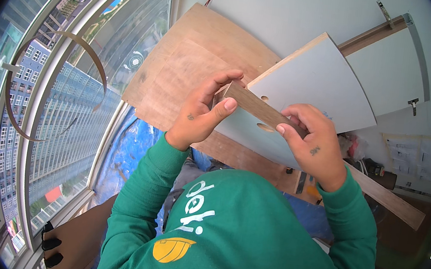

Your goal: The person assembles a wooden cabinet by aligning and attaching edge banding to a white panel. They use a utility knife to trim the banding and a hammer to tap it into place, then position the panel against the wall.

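Gripping a wooden strip against the grey panel, both hands' fingers curl closed.

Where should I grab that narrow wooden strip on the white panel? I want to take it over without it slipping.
Take the wooden strip at its two ends, probably from the sides, pinching across its narrow width. It is long and slim and lies slanted on the white panel; the left hand and right hand already grip it that way, leaving the middle bare.

Grey board tilted, wood-edged, drilled holes.
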Demonstrator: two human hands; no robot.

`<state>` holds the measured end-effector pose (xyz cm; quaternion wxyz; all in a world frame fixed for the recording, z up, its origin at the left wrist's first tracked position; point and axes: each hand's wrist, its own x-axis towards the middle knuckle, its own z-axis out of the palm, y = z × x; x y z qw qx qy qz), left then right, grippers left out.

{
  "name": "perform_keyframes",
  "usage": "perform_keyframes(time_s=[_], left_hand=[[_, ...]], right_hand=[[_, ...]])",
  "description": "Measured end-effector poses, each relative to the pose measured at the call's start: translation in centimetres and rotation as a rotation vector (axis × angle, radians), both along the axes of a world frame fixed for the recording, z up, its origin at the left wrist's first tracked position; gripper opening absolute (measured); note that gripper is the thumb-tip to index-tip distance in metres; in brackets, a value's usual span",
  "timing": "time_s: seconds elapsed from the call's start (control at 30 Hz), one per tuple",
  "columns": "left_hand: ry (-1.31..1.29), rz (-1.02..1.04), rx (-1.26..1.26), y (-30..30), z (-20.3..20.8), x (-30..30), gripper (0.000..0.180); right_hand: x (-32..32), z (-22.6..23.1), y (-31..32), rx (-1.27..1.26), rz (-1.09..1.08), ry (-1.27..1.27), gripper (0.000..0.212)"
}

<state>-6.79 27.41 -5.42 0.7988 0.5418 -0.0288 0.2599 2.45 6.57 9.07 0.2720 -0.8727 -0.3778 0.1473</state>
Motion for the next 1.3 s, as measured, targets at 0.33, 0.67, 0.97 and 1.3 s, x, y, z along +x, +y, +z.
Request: perform_keyframes(time_s=[0.33, 0.67, 0.97, 1.3], left_hand=[[-0.076, 0.283, 1.143, -1.2, 8.7, 0.0, 0.031], [0.005, 0.305, 1.315, -1.2, 11.8, -1.8, 0.034], [0.347, 0.313, 0.485, 4.7, 8.3, -2.2, 0.017], [0.475, 0.092, 0.598, 4.6, 7.4, -0.9, 0.03]], right_hand=[[0.3, -0.8, -1.2, 0.023, 0.069, -0.094, 0.02], [0.0, -2.2, -1.8, 0.126, 0.064, -0.14, 0.02], [-0.2, -0.9, -1.4, 0.102, 0.03, -0.055, 0.016], [-0.4, -0.7, -0.6, 0.052, -0.008, 0.012, 0.019]])
